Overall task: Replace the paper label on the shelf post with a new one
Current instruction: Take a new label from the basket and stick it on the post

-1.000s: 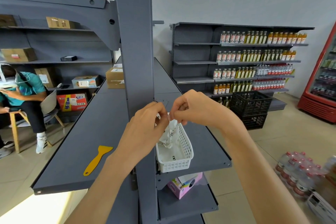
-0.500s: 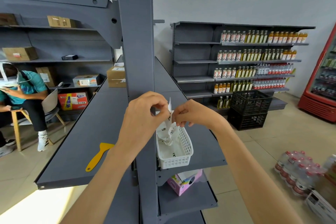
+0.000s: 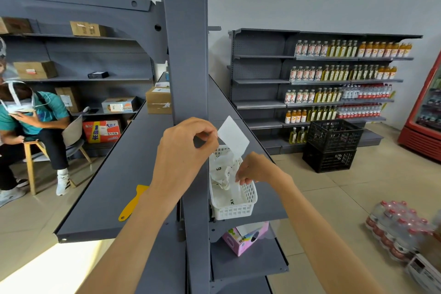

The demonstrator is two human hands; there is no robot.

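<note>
A person stands facing the tall grey steel shelf post, seen from the head-worn camera, with a blank white rectangular paper label raised in front of it, just right of the post. The left hand pinches the label's left edge between thumb and forefinger, the other fingers curled loosely, seemingly to keep the sheet clear while its backing comes away. Lower down, the right hand is nearly closed over the white plastic mesh basket, its fingertips nipping a thin strip that looks like peeled backing; whether it is still joined to the label is unclear. The basket sits on the grey shelf beside the post and holds crumpled white paper scraps, probably discards. A yellow plastic scraper lies on the shelf left of the post, untouched.
</note>
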